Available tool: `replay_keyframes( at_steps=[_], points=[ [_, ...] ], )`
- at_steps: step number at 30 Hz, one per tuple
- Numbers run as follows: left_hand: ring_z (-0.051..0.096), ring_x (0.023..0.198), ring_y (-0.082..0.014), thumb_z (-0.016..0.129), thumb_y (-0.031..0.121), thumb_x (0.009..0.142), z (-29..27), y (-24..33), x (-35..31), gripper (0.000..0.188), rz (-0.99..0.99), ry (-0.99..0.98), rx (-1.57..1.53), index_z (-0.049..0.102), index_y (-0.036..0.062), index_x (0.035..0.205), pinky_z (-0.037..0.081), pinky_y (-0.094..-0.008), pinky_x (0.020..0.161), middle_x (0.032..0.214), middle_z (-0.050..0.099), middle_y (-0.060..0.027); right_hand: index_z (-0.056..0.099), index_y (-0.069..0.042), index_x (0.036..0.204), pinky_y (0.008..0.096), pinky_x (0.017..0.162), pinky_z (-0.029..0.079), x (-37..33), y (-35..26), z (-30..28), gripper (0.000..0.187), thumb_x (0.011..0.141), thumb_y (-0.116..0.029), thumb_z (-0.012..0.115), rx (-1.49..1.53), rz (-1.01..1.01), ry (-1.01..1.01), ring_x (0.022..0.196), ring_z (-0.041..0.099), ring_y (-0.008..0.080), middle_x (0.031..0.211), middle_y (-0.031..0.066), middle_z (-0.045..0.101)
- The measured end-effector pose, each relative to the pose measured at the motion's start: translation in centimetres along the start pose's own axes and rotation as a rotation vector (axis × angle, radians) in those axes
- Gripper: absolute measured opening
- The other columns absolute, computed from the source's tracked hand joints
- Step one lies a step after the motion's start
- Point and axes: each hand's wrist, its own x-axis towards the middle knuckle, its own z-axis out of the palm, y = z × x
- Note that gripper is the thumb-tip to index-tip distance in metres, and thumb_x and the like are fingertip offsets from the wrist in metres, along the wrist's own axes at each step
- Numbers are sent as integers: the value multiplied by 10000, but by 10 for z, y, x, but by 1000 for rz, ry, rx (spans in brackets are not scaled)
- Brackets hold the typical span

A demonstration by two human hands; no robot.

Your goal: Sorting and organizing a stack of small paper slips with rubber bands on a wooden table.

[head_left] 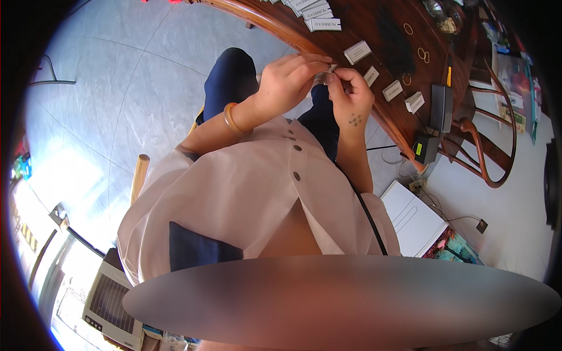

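A big soft blur [342, 301] fills the bottom of the view, closest of all, and just above it is the person's pale pink shirt [234, 199] with dark buttons. Up at about 12 o'clock from the shirt, the two hands meet over the dark blue lap [234, 79]. The left hand [287, 82] has a round orange bangle [230, 119] on its wrist, and its fingers are pinched shut on a small grey bundle [322, 76]. The right hand [350, 96] has little dots on its back and pinches the same bundle from the other side, with a bit of white showing at its fingertips. The bundle sits right between both hands, just beside the curved edge of the brown wooden table [374, 35]. On the table, at 1 o'clock from the hands, lie small white packs [357, 51] and a row of more white packs [313, 11] farther up. Yellow rubber bands [422, 54] lie at 2 o'clock. A dark box [441, 107] sits at 3 o'clock.
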Motion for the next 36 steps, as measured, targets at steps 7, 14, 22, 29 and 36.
replay_keyframes(
  at_steps=[7,14,22,29,36],
  points=[
    [627,741,-217,597,-101,712,0,-1,-3,228,-128,-45,-146,555,23,899,504,-277,630,899,639,-98,576,9,839,191,556,443,-1,-9,-2,100,777,-36,640,74,126,-67,619,545,47,694,5,576],
    [624,828,-202,595,-70,768,-8,-3,3,178,-264,-264,-511,561,-7,931,495,-266,730,893,634,-105,595,7,917,194,607,418,12,-19,-29,132,816,-77,615,90,134,-162,697,526,66,812,22,590],
    [617,833,-164,569,-33,818,-10,9,3,141,-597,-333,-750,545,-27,957,498,-252,741,887,613,-84,574,-10,891,205,655,433,11,-12,-20,82,826,-54,602,297,31,-58,740,544,79,852,47,607],
    [619,774,-118,561,16,841,-4,7,-3,152,-905,-240,-1037,508,-13,981,486,-202,621,871,602,-66,576,-52,879,286,655,467,20,-19,-21,255,665,41,680,-482,-784,-97,732,584,198,848,48,609],
    [581,714,-88,552,13,845,1,8,-3,166,-868,-245,-931,501,-22,999,487,-210,633,845,595,-56,591,-93,930,319,676,438,17,-17,-12,311,636,-9,647,-842,-990,-65,802,567,200,845,18,593]
  ],
)
